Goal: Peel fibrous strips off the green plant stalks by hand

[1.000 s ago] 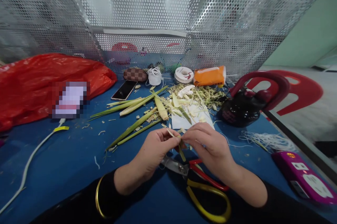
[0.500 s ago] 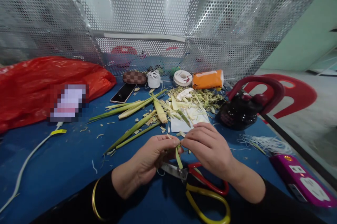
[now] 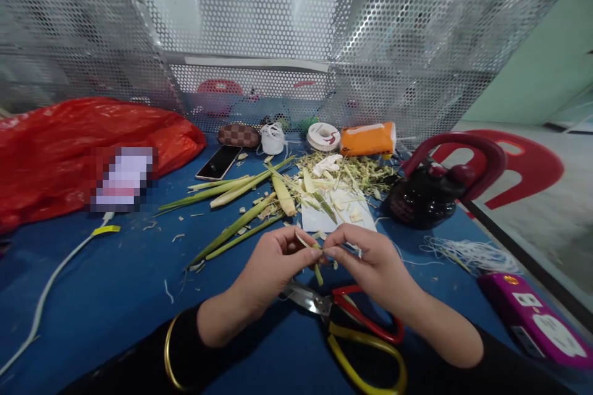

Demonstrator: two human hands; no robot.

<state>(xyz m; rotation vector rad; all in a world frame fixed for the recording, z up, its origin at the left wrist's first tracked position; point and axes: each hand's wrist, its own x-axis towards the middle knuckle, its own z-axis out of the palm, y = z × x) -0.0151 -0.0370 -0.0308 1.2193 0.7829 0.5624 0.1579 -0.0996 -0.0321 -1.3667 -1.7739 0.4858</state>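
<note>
My left hand (image 3: 273, 265) pinches a short green-yellow leaf strip (image 3: 319, 275) between thumb and fingers, its lower end hanging below the thumb. Close against it, my right hand (image 3: 370, 262) has thumb and forefinger pinched together at the strip's upper part; whatever lies between those fingertips is too small to make out. Directly beneath the hands, scissors (image 3: 308, 299) with one red and one yellow handle rest on the blue table (image 3: 139, 308). Beyond my hands lie long green leaf stalks (image 3: 236, 231), a peeled pale cob-like piece (image 3: 282, 194) and a white sheet (image 3: 315, 217) with scraps.
Plant trimmings (image 3: 370, 174) are heaped near an orange packet (image 3: 368, 139), a ribbon spool (image 3: 323, 136) and a white thread ball (image 3: 272, 138). At right are a black pot-like object (image 3: 419, 200), white string (image 3: 472, 253) and a purple power strip (image 3: 532, 318). A red bag (image 3: 55, 160) lies left.
My right hand has turned, its thumb now showing with the forefinger in a pinch. The left fingers have risen and curled, and less of the strip hangs below them.
</note>
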